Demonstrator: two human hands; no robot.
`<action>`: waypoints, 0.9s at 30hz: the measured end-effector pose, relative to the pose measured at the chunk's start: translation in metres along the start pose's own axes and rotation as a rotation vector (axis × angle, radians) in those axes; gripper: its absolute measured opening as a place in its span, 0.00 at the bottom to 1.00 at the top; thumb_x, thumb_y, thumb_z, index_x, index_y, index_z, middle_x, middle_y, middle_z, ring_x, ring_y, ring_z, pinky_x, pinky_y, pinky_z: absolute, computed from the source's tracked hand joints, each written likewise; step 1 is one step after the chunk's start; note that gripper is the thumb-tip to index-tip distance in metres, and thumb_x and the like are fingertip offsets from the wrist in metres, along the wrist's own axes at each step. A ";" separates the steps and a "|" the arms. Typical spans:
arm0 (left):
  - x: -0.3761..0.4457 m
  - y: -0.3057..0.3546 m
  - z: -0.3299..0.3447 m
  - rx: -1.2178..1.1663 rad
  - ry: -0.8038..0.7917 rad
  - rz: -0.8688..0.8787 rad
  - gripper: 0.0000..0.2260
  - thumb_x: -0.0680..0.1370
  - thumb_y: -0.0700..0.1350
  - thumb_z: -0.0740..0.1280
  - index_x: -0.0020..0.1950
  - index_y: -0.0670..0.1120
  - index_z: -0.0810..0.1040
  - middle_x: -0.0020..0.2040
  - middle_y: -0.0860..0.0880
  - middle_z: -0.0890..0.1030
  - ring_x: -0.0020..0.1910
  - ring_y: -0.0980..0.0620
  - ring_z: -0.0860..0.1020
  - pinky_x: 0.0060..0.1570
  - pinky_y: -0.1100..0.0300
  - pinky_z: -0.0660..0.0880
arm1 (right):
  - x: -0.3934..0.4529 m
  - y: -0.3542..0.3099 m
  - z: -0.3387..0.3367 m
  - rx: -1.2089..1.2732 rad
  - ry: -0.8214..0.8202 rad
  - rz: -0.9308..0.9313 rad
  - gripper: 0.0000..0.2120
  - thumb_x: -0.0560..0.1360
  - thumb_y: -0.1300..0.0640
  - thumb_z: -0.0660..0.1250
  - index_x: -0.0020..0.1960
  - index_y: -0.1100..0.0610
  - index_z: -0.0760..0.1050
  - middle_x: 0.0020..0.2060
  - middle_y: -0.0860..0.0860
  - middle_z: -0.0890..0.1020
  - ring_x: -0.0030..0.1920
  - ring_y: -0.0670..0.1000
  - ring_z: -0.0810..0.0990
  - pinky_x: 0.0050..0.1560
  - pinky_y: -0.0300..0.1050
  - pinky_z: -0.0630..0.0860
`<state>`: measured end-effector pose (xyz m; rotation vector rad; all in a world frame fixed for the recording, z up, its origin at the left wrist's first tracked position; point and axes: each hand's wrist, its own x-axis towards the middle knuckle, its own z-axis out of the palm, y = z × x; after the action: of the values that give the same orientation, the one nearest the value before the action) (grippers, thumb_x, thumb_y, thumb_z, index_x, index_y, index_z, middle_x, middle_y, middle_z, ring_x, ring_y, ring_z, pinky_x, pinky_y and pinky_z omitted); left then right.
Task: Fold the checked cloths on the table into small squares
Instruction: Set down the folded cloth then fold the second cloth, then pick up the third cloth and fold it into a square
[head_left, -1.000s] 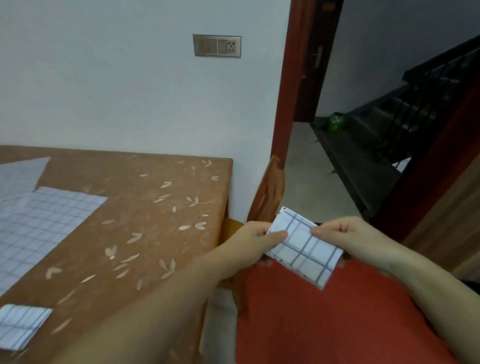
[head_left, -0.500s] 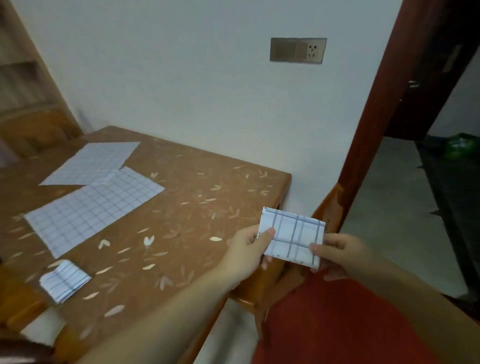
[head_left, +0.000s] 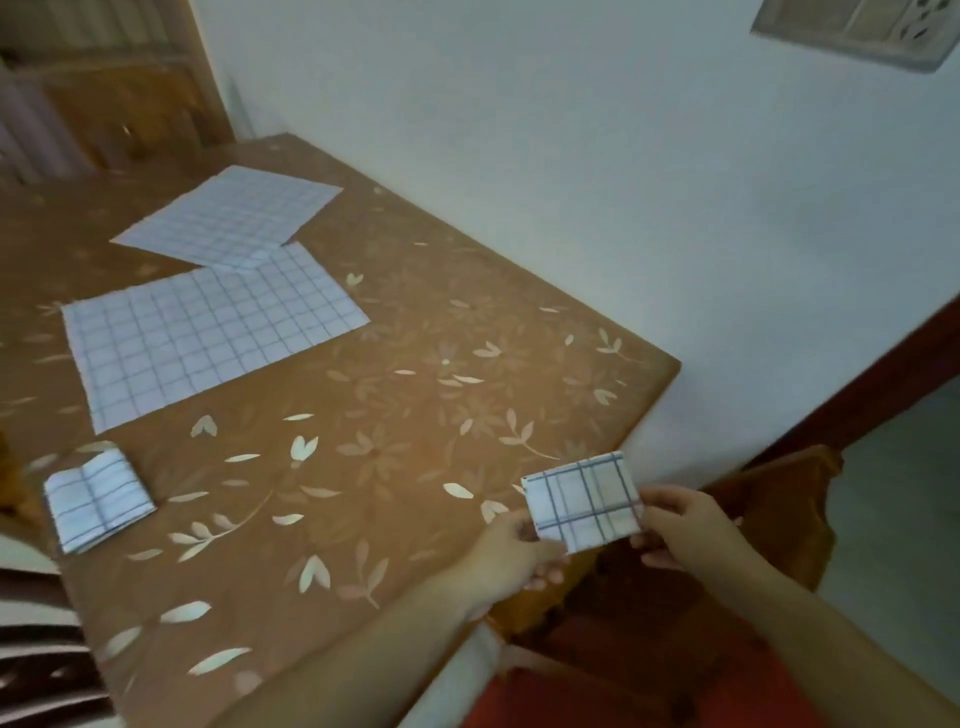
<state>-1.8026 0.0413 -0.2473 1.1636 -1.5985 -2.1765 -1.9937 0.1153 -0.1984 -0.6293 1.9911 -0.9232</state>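
Fingers of both hands pinch a folded cloth (head_left: 584, 501) above the table (head_left: 415, 415) corner, two flat cloths (head_left: 208, 332) well apart.

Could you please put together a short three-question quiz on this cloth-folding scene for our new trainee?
1. True or false: the small folded blue-checked white cloth in the air is pinched by both the left hand and the right hand.
2. How many unfolded checked cloths lie flat on the brown leaf-patterned table? A) one B) two C) four
3. Fill in: the other folded checked square rests near the table's ___ edge, as the camera sees it.

Key: 1 true; 2 B, the near flat cloth and the far flat cloth; 3 left.
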 end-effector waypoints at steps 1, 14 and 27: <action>0.010 -0.004 -0.002 -0.011 0.031 -0.030 0.11 0.79 0.38 0.66 0.61 0.43 0.77 0.41 0.50 0.81 0.32 0.60 0.80 0.34 0.67 0.75 | 0.015 0.002 0.005 -0.014 -0.018 0.017 0.06 0.80 0.63 0.64 0.50 0.55 0.78 0.38 0.56 0.82 0.38 0.51 0.81 0.32 0.41 0.79; 0.108 -0.009 0.005 0.037 0.563 -0.216 0.08 0.76 0.45 0.70 0.54 0.51 0.79 0.46 0.49 0.85 0.42 0.49 0.83 0.49 0.49 0.82 | 0.185 0.010 0.037 -0.192 -0.150 0.025 0.07 0.78 0.68 0.64 0.54 0.66 0.79 0.46 0.62 0.82 0.40 0.54 0.81 0.40 0.47 0.81; 0.113 -0.005 -0.007 0.269 0.618 -0.269 0.12 0.75 0.49 0.71 0.57 0.49 0.77 0.48 0.50 0.83 0.46 0.51 0.82 0.50 0.55 0.81 | 0.195 -0.013 0.016 -0.499 -0.142 -0.249 0.11 0.78 0.63 0.64 0.58 0.61 0.79 0.54 0.58 0.82 0.53 0.57 0.79 0.55 0.49 0.76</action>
<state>-1.8721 -0.0269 -0.3063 1.9862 -1.5310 -1.5042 -2.0820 -0.0355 -0.2864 -1.2086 2.0504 -0.4951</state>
